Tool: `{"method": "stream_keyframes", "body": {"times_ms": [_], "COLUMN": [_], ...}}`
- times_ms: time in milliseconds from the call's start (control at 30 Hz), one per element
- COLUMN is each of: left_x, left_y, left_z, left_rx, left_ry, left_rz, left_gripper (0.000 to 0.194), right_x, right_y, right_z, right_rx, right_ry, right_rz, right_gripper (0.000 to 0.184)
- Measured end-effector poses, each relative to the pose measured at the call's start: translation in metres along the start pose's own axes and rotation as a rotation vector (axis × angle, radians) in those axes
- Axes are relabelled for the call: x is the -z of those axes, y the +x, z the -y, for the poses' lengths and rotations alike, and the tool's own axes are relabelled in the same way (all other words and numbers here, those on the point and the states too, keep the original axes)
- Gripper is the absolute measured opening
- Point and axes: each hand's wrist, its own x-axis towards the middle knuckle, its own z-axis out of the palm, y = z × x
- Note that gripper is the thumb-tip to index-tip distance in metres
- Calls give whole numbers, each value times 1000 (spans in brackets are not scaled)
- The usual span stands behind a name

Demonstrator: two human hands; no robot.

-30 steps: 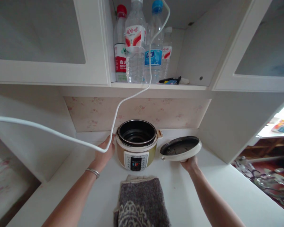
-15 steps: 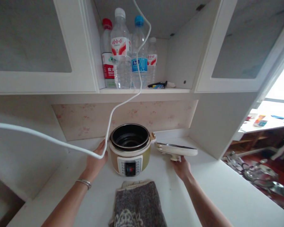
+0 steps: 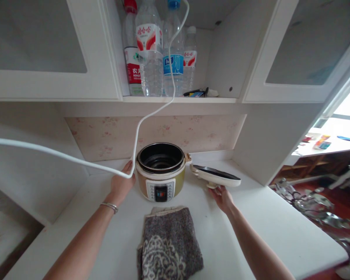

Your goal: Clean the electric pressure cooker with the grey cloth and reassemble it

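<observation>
The rice cooker (image 3: 141,182) stands on the white counter with its top off and a dark inner pot (image 3: 160,155) showing inside. My left hand (image 3: 121,187) is closed against the cooker's left side; a white cable crosses in front of its fingers, so part of the grip is hidden. To the cooker's right, my right hand (image 3: 221,197) grips the cooker's lid (image 3: 218,179) from below by its knob. The lid is upside down, its dark inner face turned up, and slopes down to the right. Whether it joins the cooker's side bracket (image 3: 188,157) I cannot tell.
A folded grey patterned cloth (image 3: 170,241) lies in front of the cooker. The white cable (image 3: 136,136) hangs in loops close to my view. Several plastic bottles (image 3: 151,74) stand in the open cabinet (image 3: 218,100) above. Shiny metal things (image 3: 305,204) lie beyond the counter's right edge.
My view has tipped downward, so everything sits higher and more of the cloth shows. The lid's right side has dropped slightly, showing more of its inner face. My left hand stays at the cooker.
</observation>
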Motion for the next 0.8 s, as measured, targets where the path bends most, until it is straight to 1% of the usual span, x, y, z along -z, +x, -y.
{"method": "stream_keyframes", "body": {"times_ms": [333, 600, 800], "left_x": [2, 0, 0], "left_y": [0, 0, 0], "left_z": [0, 1, 1], "left_rx": [2, 26, 38], "left_ry": [-1, -7, -26], "left_rz": [6, 12, 26], "left_gripper": [56, 57, 56], "right_x": [2, 4, 5], "right_y": [0, -3, -9], "right_z": [1, 0, -1], "right_rx": [10, -3, 18], "right_ry": [-8, -54, -74], "right_rz": [-4, 11, 53], "right_gripper": [24, 31, 33]}}
